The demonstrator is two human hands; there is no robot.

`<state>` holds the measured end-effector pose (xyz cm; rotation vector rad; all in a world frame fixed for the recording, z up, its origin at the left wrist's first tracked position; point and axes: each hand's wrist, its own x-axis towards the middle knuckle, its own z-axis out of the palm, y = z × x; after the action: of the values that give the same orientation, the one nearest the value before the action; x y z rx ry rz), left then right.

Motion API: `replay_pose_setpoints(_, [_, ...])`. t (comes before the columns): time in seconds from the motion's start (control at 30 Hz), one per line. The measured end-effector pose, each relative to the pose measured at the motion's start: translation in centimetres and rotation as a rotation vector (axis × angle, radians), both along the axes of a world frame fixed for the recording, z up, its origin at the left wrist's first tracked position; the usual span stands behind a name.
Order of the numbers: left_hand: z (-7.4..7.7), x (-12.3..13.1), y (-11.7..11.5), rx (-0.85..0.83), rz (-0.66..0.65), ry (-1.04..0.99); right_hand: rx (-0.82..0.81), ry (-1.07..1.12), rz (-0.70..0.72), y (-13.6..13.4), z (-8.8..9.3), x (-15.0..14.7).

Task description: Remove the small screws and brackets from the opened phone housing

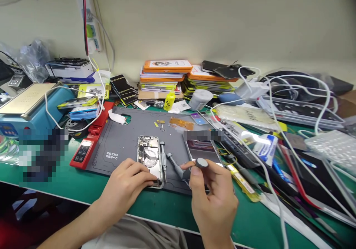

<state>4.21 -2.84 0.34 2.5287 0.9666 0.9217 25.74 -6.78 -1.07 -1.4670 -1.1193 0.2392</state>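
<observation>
Nearest me, my right hand grips a gray screwdriver; my left hand touches the opened phone on the mat, its grip unclear. Light, level pressure should best keep the phone steady.

The left fingers partly hide the opened phone.

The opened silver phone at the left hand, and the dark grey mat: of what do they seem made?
The opened silver phone seems framed in polished metal, by its bright edge. The dark grey mat seems matte, possibly rubber or silicone, showing little glare.
</observation>
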Motion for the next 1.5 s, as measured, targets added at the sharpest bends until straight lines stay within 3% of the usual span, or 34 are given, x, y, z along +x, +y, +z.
replay_pose_setpoints(0.27, [0.3, 0.1, -0.2, 0.099, 0.007, 0.028, -0.012, 0.002, 0.011, -0.2, -0.2, 0.0])
replay_pose_setpoints(0.5, [-0.1, 0.5, -2.5, 0.399, 0.021, 0.216, -0.026, 0.006, -0.018, -0.2, -0.3, -0.2])
replay_pose_setpoints(0.8, [-1.1, 0.4, -3.6, 0.417, 0.056, 0.316, -0.014, -0.039, 0.005, -0.1, -1.0, 0.6])
replay_pose_setpoints(1.0, [0.0, 0.3, -3.0, 0.310, 0.005, 0.356, 0.230, 0.086, -0.130, -0.4, 0.9, -1.0])
replay_pose_setpoints(1.1, [0.1, 0.4, -2.6, 0.308, 0.008, 0.329, 0.173, 0.177, 0.034, -0.2, 2.0, -2.2])
replay_pose_setpoints(1.33, [-0.9, 0.3, -2.3, 0.364, 0.053, 0.246, -0.205, -0.001, 0.520, 2.0, 2.3, -5.0])
replay_pose_setpoints(1.5, [-2.6, 0.4, -3.7, 0.427, 0.106, 0.338, -0.260, 0.107, 0.598, 2.6, 1.9, -6.4])
